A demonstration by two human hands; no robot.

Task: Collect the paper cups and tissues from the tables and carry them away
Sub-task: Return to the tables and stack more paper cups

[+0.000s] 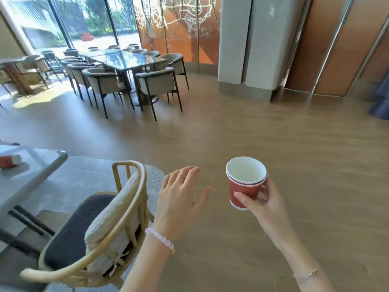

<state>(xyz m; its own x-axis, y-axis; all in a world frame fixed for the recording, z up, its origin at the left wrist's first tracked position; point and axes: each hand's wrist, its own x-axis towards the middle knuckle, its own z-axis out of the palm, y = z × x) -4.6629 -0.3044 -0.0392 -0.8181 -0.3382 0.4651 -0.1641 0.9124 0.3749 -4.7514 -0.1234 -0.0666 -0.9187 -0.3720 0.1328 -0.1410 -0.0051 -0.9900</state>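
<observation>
My right hand (264, 200) grips a stack of two red paper cups (244, 182) with white rims, held upright above the floor; the inner cup looks empty. My left hand (181, 193) hovers beside it with the fingers spread and holds nothing. Another red paper cup (9, 160) lies on its side on the grey table (35, 165) at the left edge. No tissues show in this view.
A rattan chair (101, 228) with a white cushion stands at the near left, against the grey table. Farther back is a long dark table (124, 59) ringed by several chairs. A grey pillar (246, 45) and wooden panels stand at the right. Wooden floor lies ahead.
</observation>
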